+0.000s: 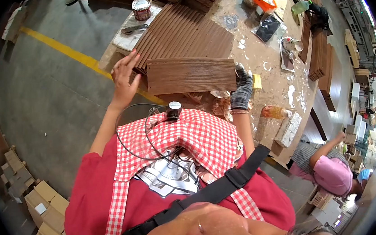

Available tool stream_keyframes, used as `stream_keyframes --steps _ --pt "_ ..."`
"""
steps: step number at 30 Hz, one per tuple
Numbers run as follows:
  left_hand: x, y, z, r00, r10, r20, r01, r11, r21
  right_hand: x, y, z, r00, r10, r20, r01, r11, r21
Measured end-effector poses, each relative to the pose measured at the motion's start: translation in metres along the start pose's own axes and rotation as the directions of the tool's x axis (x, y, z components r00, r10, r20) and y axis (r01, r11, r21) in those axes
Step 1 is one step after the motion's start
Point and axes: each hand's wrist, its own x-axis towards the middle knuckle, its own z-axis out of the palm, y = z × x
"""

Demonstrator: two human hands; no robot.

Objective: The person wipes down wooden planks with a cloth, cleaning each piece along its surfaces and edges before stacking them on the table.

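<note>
Between the hands: brown plank [190, 75]. Left hand [124, 79] open, fingers spread beside stacked planks [184, 29]; gloved right hand [242, 90] at the plank's right end, can't tell if gripping. Risk: one-sided support could let the left end drop, scuffing faces.

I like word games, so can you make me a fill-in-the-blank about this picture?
The right grip wears a gray ____.
It is at the ____ end of the front wooden board.
The apron is checked in white and ____.
The painted line on the floor is ____.
Missing words: glove; right; red; yellow.
</note>
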Motion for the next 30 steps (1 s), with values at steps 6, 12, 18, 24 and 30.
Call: stream_keyframes --steps 6,12,18,24,30 --pt "0.010 0.001 -0.008 0.987 -0.125 -0.102 0.103 0.975 -0.199 -0.006 -0.005 0.002 0.999 -0.029 -0.035 0.029 1.000 -0.013" --pt "0.034 0.046 0.001 0.998 -0.059 -0.007 0.052 0.934 -0.354 0.005 -0.003 -0.018 0.991 -0.118 0.067 0.118 0.993 0.001" --pt "0.060 0.039 0.012 0.993 0.000 0.116 0.057 0.873 -0.485 -0.011 -0.020 -0.025 0.992 -0.104 -0.072 0.101 0.994 -0.039" --pt "0.054 0.069 0.029 0.820 0.243 0.519 -0.221 0.970 -0.106 -0.003 -0.013 -0.037 0.997 -0.077 0.021 0.077 0.996 0.038" --pt "0.057 0.074 0.034 0.762 0.178 0.623 -0.254 0.966 0.035 -0.023 -0.028 -0.032 0.980 -0.181 -0.082 0.174 0.981 -0.081"
